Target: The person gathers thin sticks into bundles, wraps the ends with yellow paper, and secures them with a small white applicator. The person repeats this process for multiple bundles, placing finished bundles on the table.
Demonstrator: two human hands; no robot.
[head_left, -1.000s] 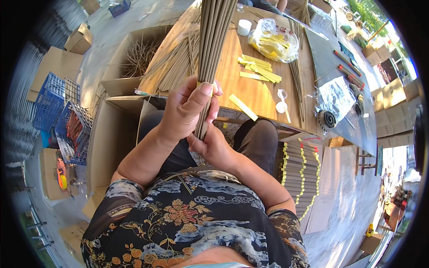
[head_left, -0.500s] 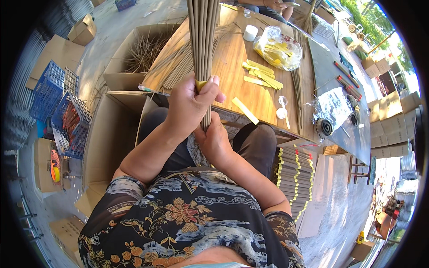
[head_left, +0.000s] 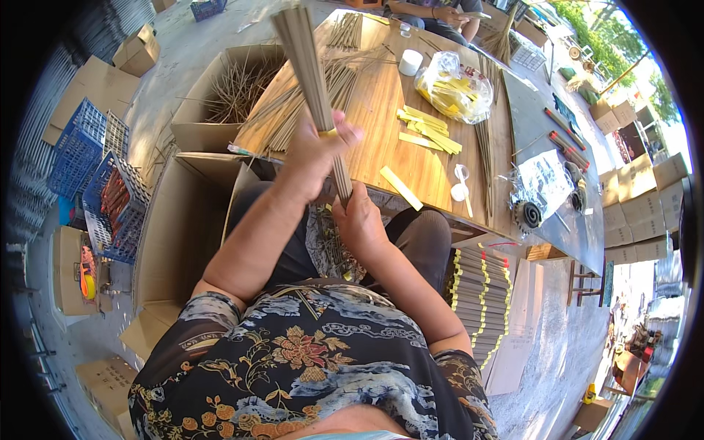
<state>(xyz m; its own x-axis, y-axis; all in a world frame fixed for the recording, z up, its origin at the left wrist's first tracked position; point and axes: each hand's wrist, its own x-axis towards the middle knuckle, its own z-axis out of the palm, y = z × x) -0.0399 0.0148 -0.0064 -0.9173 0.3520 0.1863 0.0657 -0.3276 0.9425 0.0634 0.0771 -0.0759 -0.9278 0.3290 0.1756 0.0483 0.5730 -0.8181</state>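
Observation:
A thick bundle of grey-brown incense sticks [head_left: 306, 70] stands upright in front of me, tilted to the upper left, with a yellow band around its middle. My left hand [head_left: 317, 150] grips it at the band. My right hand [head_left: 359, 220] holds the bundle's lower end, just below the left hand. Both hands hover over my lap at the near edge of the wooden table [head_left: 381, 125]. Loose sticks [head_left: 293, 117] lie fanned on the table behind the bundle.
Yellow paper strips [head_left: 425, 132], a clear bag of strips [head_left: 453, 86], a white tape roll [head_left: 411, 61] and a plastic spoon [head_left: 460, 187] lie on the table. Cardboard boxes [head_left: 213, 95] stand left, blue crates [head_left: 88, 161] farther left. Banded bundles [head_left: 484, 293] are stacked right. Another person sits across.
The bundle has tipped from nearly straight up toward the upper left, and my left hand has shifted up and right along it. My view has tilted slightly.

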